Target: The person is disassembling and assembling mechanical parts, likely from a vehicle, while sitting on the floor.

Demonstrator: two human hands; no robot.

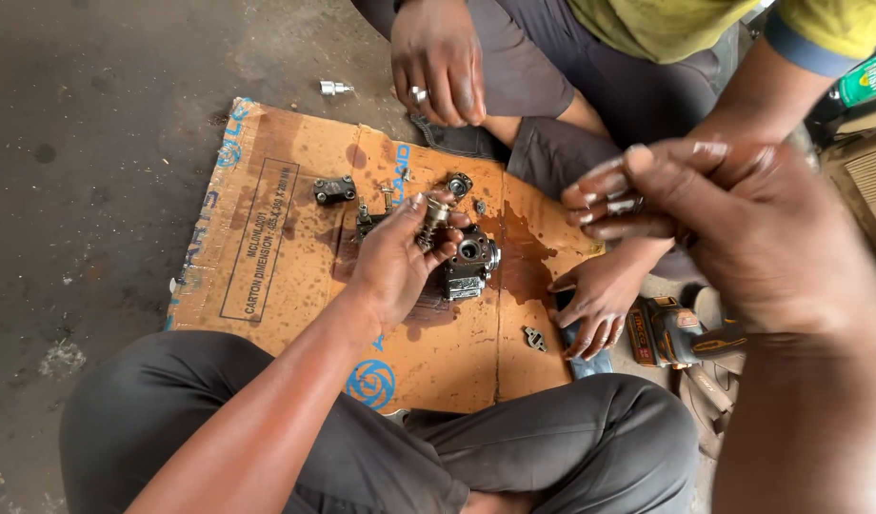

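My left hand (400,262) reaches over an oil-stained cardboard sheet (267,257) and pinches a small metal spring-like valve part (433,221) between thumb and fingers. Just right of it, a dark metal pump body (471,268) stands on the cardboard. My right hand (743,233) is raised close to the camera and blurred, its oily fingers pressed together. Something shiny glints at the fingertips, but I cannot tell what it is.
Loose parts lie on the cardboard: a black bracket (334,190), a round fitting (459,183), a small plate (535,338). A chrome fitting (335,88) lies on the concrete. A person opposite rests a hand (598,303) on the cardboard and a ringed hand (438,57) above. A power tool (676,333) is at right.
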